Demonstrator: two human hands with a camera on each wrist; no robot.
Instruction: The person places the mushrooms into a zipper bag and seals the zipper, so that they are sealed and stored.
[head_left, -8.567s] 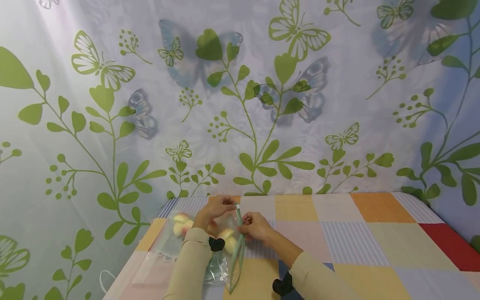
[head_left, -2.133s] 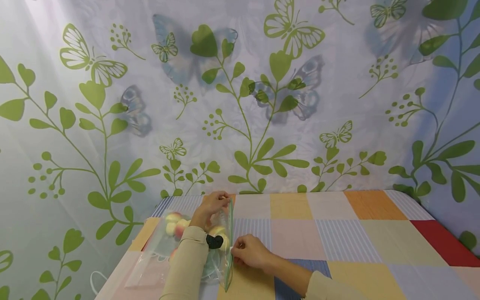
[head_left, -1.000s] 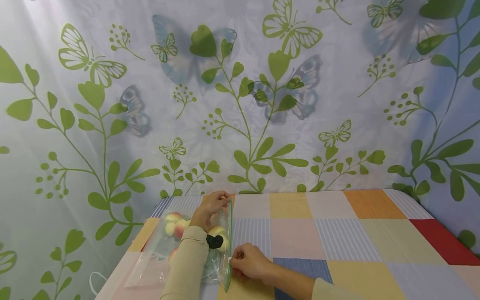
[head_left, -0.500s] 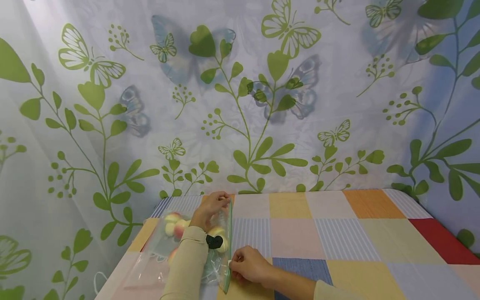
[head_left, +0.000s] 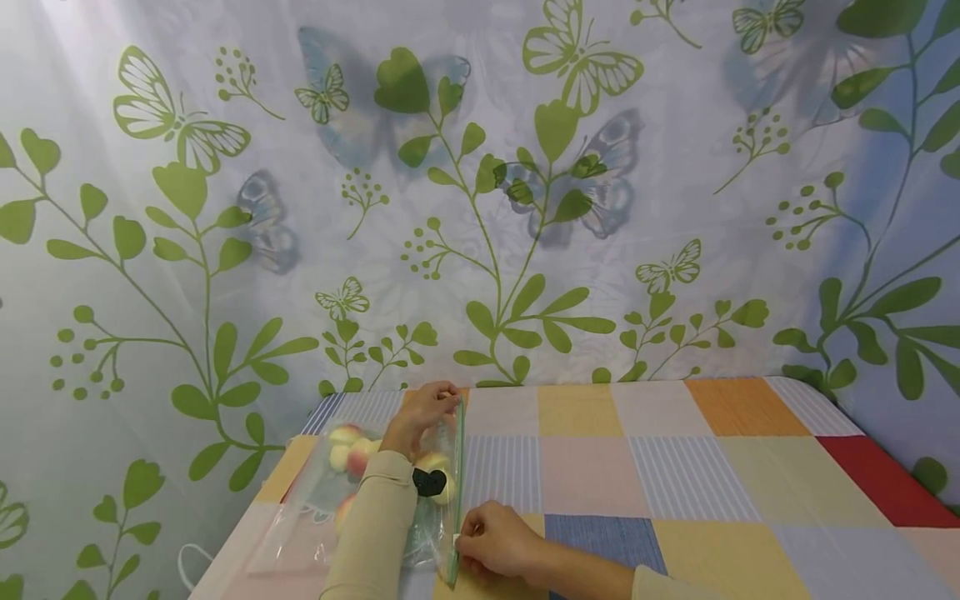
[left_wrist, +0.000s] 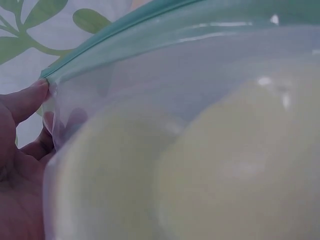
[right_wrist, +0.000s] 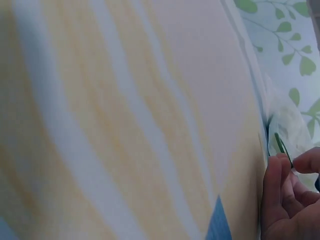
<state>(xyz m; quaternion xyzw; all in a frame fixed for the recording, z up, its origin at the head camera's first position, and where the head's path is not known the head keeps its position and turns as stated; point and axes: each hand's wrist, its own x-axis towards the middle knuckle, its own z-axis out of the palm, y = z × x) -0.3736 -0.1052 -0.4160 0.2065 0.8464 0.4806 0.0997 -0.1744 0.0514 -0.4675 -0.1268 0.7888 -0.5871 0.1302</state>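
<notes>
A clear zip bag (head_left: pixel 288 542) lies on the table with several yellow-and-red peaches (head_left: pixel 360 458) inside. Its green zip strip (head_left: pixel 460 467) runs straight from the far corner to the near end. My left hand (head_left: pixel 426 408) pinches the far corner of the strip; in the left wrist view, thumb and fingers grip the green edge (left_wrist: pixel 125 42) beside two large pale fruits (left_wrist: pixel 240 165). Near the strip's other end, my right hand (head_left: pixel 498 537) pinches the small white slider (head_left: pixel 456 538). The left sleeve covers part of the bag.
A patchwork cloth (head_left: pixel 592 475) covers the table. Behind it hangs a curtain (head_left: pixel 480 208) printed with leaves and butterflies. A white cable (head_left: pixel 191 554) loops by the table's left edge.
My right hand has slid the white slider along the strip toward the near end, moving slightly closer in the last second. The once-gaping mouth now lies straight. My left hand keeps its corner.
</notes>
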